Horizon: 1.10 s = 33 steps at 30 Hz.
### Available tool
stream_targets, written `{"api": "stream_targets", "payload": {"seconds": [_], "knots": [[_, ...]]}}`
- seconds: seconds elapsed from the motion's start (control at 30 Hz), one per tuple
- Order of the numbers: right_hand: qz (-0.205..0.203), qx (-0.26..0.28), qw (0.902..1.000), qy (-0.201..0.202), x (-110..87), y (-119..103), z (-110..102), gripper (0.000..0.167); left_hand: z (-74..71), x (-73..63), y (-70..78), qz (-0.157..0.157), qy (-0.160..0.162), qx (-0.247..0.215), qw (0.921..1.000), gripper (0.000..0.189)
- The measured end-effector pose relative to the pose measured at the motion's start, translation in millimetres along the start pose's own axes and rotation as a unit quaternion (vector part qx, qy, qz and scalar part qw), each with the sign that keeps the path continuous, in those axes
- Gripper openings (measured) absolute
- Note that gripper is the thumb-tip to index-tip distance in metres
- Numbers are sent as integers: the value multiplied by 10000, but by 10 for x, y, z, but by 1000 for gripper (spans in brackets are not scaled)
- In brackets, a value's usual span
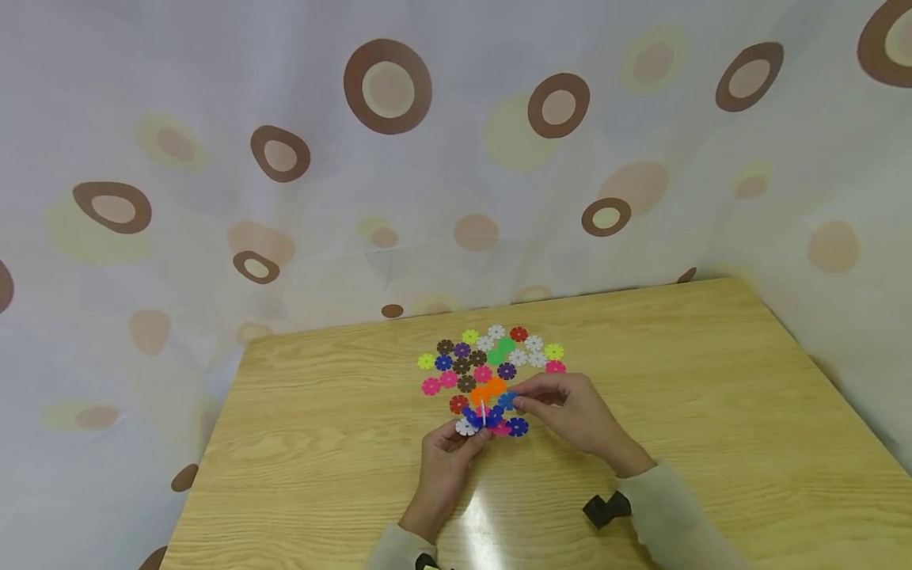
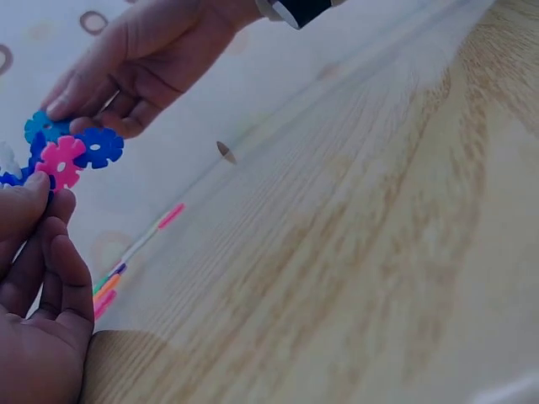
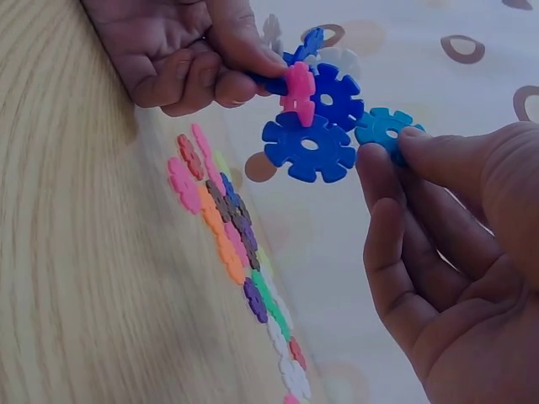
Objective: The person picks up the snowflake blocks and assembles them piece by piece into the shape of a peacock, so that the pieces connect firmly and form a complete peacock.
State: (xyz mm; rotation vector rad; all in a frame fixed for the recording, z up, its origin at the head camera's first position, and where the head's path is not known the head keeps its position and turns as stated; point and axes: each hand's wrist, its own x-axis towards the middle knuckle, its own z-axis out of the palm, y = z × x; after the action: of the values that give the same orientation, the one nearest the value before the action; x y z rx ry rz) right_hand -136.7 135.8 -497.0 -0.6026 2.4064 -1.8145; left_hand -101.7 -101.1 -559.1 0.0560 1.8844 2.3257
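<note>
My left hand (image 1: 443, 469) pinches a small cluster of joined snowflake discs, held up off the table. Dark blue discs (image 3: 310, 146), a pink disc (image 2: 61, 162) and white ones (image 1: 466, 427) make up the cluster. From the right, my right hand (image 1: 570, 408) pinches a lighter blue snowflake disc (image 3: 386, 133) between thumb and fingers. In the right wrist view this disc's edge meets a dark blue disc of the cluster; whether their slots are engaged I cannot tell. Fingertips of the left hand (image 3: 189, 55) hide part of the cluster.
Several loose snowflake discs in many colours lie flat beyond the hands, among them orange (image 1: 496, 385), green (image 1: 507, 345), brown (image 1: 466, 384) and red (image 1: 518, 334). The wooden table (image 1: 321, 443) meets a patterned curtain (image 1: 427, 174) at its back edge.
</note>
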Motion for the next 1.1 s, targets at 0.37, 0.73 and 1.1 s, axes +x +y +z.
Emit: {"api": "stream_targets", "payload": {"seconds": [0.37,0.73,1.1], "knots": [[89,-143,9997,183,-5,25,80,7,16,9,-20,92,18,-137,9999,34],[75,-51,9996,274,22,55,195,5,11,-2,-23,305,235,-107,9992,31],[137,-522,9985,-62,136,294,319,27,67,39,4,-9,868,-1741,9809,21]]}}
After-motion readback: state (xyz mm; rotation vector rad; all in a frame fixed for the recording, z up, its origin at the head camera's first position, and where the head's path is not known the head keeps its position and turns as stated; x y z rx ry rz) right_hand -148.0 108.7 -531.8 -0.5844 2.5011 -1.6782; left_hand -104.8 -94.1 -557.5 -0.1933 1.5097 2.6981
